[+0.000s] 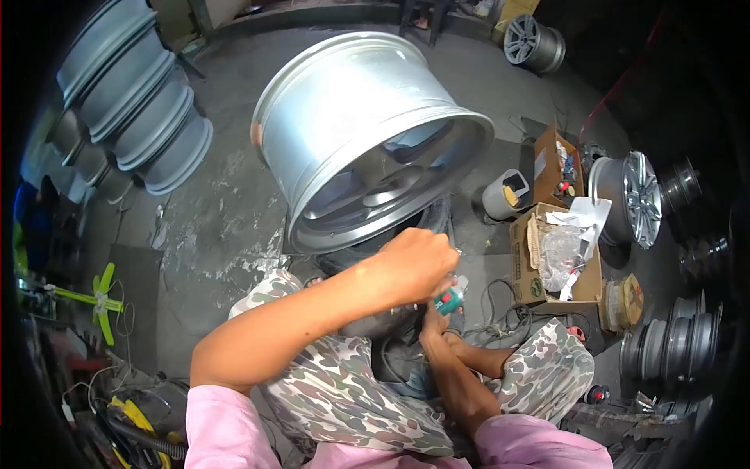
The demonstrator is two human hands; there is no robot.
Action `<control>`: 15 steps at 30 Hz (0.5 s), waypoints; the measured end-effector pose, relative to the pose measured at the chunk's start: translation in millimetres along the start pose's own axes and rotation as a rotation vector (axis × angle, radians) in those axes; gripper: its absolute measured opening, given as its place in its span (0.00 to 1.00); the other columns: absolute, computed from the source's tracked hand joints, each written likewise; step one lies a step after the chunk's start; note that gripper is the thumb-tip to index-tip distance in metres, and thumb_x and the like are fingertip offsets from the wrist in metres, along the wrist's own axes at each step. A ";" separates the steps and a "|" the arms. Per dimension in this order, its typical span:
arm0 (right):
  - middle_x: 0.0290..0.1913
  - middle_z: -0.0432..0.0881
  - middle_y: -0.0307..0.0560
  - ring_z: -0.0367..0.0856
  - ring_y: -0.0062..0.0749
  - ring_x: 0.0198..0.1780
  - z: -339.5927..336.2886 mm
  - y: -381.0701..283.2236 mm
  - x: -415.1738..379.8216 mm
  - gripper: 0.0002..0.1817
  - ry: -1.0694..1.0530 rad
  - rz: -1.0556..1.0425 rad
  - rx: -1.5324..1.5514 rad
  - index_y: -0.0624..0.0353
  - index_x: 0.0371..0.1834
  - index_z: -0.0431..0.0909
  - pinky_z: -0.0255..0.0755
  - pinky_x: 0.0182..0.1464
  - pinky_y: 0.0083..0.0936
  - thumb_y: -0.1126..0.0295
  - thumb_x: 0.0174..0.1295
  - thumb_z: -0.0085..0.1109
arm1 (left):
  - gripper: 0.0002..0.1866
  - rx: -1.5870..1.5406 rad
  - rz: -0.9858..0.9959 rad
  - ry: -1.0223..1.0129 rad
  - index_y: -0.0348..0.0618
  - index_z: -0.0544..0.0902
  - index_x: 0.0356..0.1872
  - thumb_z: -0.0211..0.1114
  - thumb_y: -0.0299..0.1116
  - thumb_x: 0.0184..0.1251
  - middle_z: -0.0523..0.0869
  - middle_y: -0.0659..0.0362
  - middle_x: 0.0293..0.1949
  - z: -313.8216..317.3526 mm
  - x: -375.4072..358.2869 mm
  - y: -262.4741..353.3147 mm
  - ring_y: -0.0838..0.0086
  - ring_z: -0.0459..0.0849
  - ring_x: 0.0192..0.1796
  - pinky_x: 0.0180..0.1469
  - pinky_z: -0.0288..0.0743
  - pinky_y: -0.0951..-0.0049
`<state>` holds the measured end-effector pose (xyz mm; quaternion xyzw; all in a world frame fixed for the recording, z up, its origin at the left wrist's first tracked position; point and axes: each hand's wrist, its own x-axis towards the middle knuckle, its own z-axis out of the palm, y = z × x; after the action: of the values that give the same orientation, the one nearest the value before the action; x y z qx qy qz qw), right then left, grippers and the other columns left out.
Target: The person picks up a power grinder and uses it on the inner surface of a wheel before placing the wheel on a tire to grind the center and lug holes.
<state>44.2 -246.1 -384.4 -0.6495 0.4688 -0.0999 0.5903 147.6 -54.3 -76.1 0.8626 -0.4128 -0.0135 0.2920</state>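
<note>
1. Left hand [414, 266]: raised in front of the knees, fingers curled into a loose fist around a small clear item [455, 283] that pokes out on the right side. Can't tell what the item is.
2. Right hand [432, 319]: lower, mostly hidden under the left hand. Fingers look closed on a small green and red object [448, 302], but the exact grip is hidden.
3. The two hands are touching or nearly so, just below the lower lip of the big wheel rim [355, 129].
4. That rim is silver, tilted on the floor [219, 219], open side facing the person, spokes visible inside. It sits right ahead of the knees in camouflage trousers [344, 391].
5. Both sleeves are pink [226, 430], forearms bare.
6. Right of the hands: an open cardboard box [531, 270] with crumpled plastic and paper in it, a second smaller box [553, 160] behind it, and a grey cup [504, 194] between that box and the rim.
7. Cables [500, 313] lie on the floor near the right knee.
8. A stack of silver rims [137, 94] stands top left; more rims [637, 195] lie along the right edge, one [535, 43] far back.
9. Green fan [101, 301] at left, yellow-black tool [137, 418] bottom left.
</note>
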 end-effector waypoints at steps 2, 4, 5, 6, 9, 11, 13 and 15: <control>0.53 0.86 0.58 0.85 0.45 0.53 -1.7 -22.0 21.7 0.37 0.057 -0.116 -0.028 0.68 0.60 0.79 0.75 0.59 0.36 0.59 0.49 0.81 | 0.16 0.050 -0.013 -0.029 0.33 0.88 0.32 0.73 0.41 0.63 0.88 0.44 0.31 1.0 8.3 1.9 0.46 0.89 0.38 0.41 0.83 0.52; 0.51 0.85 0.60 0.85 0.52 0.52 0.1 -62.9 31.3 0.37 0.065 -0.296 -0.056 0.69 0.56 0.78 0.74 0.59 0.41 0.55 0.47 0.78 | 0.19 0.112 -0.072 -0.073 0.34 0.89 0.30 0.73 0.45 0.64 0.89 0.44 0.33 -0.4 14.0 2.4 0.45 0.89 0.39 0.43 0.83 0.50; 0.51 0.85 0.60 0.85 0.52 0.52 3.7 -80.6 38.1 0.37 0.063 -0.303 -0.030 0.69 0.56 0.78 0.74 0.59 0.41 0.55 0.47 0.78 | 0.19 0.137 -0.061 -0.069 0.34 0.89 0.30 0.73 0.45 0.64 0.89 0.44 0.33 3.2 15.4 1.5 0.45 0.89 0.39 0.43 0.83 0.50; 0.48 0.85 0.60 0.84 0.53 0.51 12.0 -97.0 44.2 0.37 0.029 -0.355 0.010 0.69 0.55 0.78 0.74 0.58 0.42 0.54 0.47 0.78 | 0.20 0.092 -0.072 -0.066 0.34 0.89 0.31 0.73 0.45 0.65 0.89 0.45 0.35 5.3 13.5 -5.5 0.44 0.89 0.39 0.44 0.83 0.50; 0.44 0.84 0.55 0.84 0.47 0.45 20.6 -174.4 16.6 0.31 -0.031 -0.443 0.136 0.68 0.49 0.77 0.76 0.54 0.42 0.60 0.46 0.78 | 0.24 -0.070 -0.118 -0.036 0.31 0.87 0.48 0.72 0.48 0.67 0.84 0.45 0.42 1.4 19.6 -0.1 0.46 0.86 0.48 0.50 0.80 0.50; 0.44 0.84 0.48 0.82 0.36 0.42 22.3 -211.3 -7.2 0.26 -0.243 -0.486 0.387 0.66 0.49 0.77 0.78 0.49 0.37 0.70 0.48 0.76 | 0.29 -0.092 -0.069 0.160 0.31 0.83 0.55 0.72 0.50 0.68 0.83 0.44 0.49 6.5 23.0 -2.4 0.48 0.84 0.54 0.54 0.79 0.53; 0.42 0.82 0.41 0.80 0.27 0.40 25.0 -223.8 -16.3 0.24 -0.272 -0.660 0.379 0.63 0.51 0.76 0.77 0.45 0.29 0.76 0.50 0.74 | 0.31 -0.194 -0.021 0.263 0.30 0.81 0.57 0.73 0.50 0.67 0.82 0.44 0.50 -2.9 30.7 3.8 0.49 0.83 0.55 0.55 0.78 0.54; 0.42 0.81 0.40 0.79 0.26 0.40 19.5 -239.1 -38.7 0.23 -0.401 -0.879 0.461 0.62 0.52 0.76 0.76 0.45 0.27 0.74 0.53 0.74 | 0.33 -0.314 0.019 0.359 0.30 0.79 0.59 0.73 0.51 0.67 0.81 0.44 0.52 -5.8 33.2 7.8 0.50 0.83 0.56 0.56 0.78 0.56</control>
<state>154.0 -237.5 -167.7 -0.6445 -0.0034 -0.3118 0.6981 165.6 -79.2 -60.0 0.7914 -0.3553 0.0787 0.4912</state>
